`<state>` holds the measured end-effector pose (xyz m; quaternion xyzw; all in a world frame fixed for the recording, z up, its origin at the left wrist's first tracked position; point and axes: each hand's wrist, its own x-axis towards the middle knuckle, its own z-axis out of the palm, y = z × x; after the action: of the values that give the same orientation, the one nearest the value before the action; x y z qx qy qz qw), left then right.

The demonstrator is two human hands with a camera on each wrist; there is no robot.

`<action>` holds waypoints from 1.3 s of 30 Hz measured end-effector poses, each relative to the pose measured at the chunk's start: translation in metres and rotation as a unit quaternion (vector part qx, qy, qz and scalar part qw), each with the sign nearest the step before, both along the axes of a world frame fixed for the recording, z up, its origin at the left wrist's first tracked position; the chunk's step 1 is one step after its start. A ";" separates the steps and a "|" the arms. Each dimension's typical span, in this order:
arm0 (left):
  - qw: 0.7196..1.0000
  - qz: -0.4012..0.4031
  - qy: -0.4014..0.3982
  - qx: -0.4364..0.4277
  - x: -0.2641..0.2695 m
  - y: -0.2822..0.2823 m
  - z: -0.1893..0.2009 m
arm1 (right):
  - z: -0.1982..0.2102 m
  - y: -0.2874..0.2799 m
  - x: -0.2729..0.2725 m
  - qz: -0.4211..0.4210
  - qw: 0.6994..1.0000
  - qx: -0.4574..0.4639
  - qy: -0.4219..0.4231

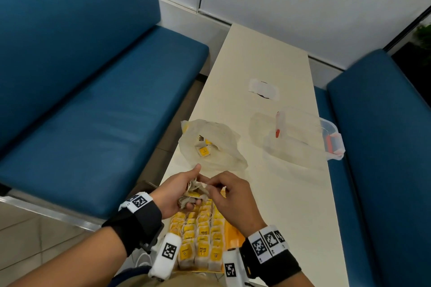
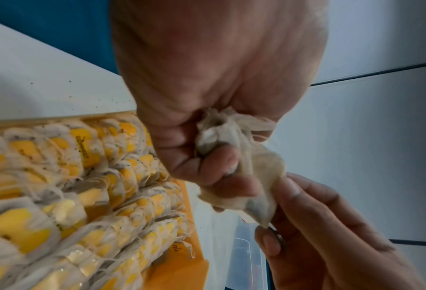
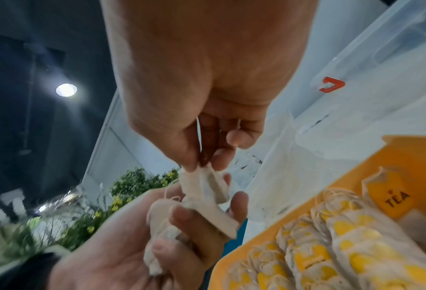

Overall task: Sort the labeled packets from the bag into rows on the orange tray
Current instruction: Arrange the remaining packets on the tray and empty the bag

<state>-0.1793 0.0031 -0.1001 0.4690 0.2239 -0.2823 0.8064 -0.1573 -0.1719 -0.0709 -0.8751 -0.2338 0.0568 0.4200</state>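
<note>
We hold both hands together just above the far end of the orange tray (image 1: pixel 234 237), wrists angled inward so the fingertips meet. Our left hand (image 1: pixel 177 190) is palm-up and cupped, its fingers curled round a small bunch of packets (image 1: pixel 194 192). Our right hand (image 1: pixel 229 196) comes in from the right, knuckles up, with thumb and forefinger pinching the end of 1 packet (image 3: pixel 207 188) that lies partly in the left palm; the other right fingers are loosely curled. Below the wrists, the tray carries rows of yellow-labeled packets (image 1: pixel 201 237) standing close together. The plastic bag (image 1: pixel 211 144), with a few packets inside, lies open just beyond our fingertips, and a clear container (image 1: pixel 303 135) sits beyond the right hand.
</note>
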 end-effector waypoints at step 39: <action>0.986 -0.132 -0.070 0.068 0.003 0.005 -0.023 | 0.030 -0.044 0.037 -0.046 0.984 -0.083 0.152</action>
<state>-0.1761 0.0081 -0.1233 0.5670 0.1214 -0.3365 0.7420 -0.1204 -0.2157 -0.0406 -0.8980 -0.1214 0.1887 0.3785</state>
